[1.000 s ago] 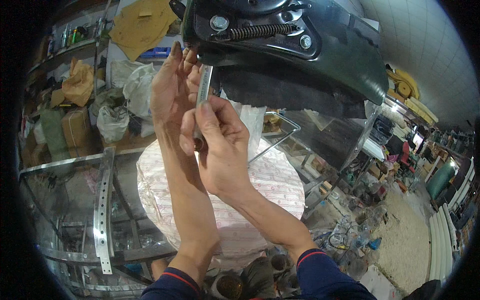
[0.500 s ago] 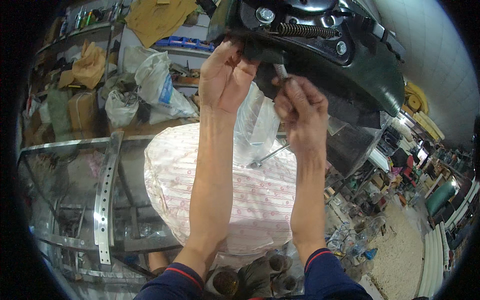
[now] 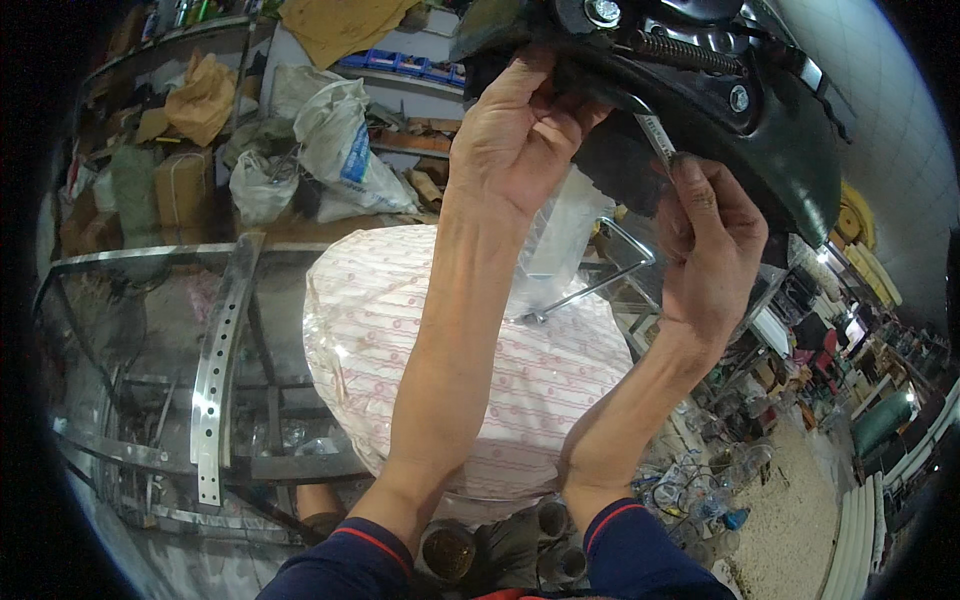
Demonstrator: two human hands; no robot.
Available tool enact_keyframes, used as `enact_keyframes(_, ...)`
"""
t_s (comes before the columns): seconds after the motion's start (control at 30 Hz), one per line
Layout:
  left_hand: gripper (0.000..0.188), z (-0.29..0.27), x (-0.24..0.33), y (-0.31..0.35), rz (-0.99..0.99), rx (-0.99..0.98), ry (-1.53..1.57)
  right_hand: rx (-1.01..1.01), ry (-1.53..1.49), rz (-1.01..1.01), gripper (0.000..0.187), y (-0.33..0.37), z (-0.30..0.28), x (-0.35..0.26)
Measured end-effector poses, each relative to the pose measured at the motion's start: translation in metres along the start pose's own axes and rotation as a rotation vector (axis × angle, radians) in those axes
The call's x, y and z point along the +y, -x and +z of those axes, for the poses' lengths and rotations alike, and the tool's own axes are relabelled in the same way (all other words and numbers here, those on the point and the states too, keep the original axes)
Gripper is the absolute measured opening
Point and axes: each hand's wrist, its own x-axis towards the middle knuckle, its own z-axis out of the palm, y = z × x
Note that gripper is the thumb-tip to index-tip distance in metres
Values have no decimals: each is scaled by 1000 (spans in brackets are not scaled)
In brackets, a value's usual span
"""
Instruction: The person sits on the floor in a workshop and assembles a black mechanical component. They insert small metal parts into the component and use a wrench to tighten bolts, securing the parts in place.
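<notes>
A dark green-black seat-like part fills the upper right, its underside showing a black metal mechanism with a coil spring and bolts. My right hand is closed round one end of a slim silver wrench. The wrench's far end meets the part's lower edge, where its tip is hidden. My left hand grips the dark edge left of the wrench, thumb outside and fingers curled beneath. Below, an L-shaped metal rod tool rests on a white pink-patterned padded surface.
A clear plastic bag lies behind my left wrist. At the left are a metal frame with a perforated strip and shelves holding sacks and blue bins. Clutter and plastic bottles cover the floor at right.
My right hand has moved right and slightly down against the part, and more of the wrench shows. My left hand keeps its hold on the edge. The whole view has shifted a little.
</notes>
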Motion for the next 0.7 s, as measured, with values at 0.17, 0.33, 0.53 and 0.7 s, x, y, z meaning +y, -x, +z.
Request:
enact_keyframes(0.17, 28, 8, -3, 0, 208, 143, -149, 10, 57, -12, 21, -2, -6, -6)
enact_keyframes(0.33, 24, 4, 4, 6, 218, 75, -137, -28, 2, -15, 20, -4, -16, 0)
enact_keyframes(0.53, 11, -1, -4, 4, 235, 10, 77, -20, -101, 77, 17, -12, -22, 14)
enact_keyframes(0.7, 13, -3, -8, 1, 140, 91, 192, -59, -194, 78, 15, -19, -37, 26)
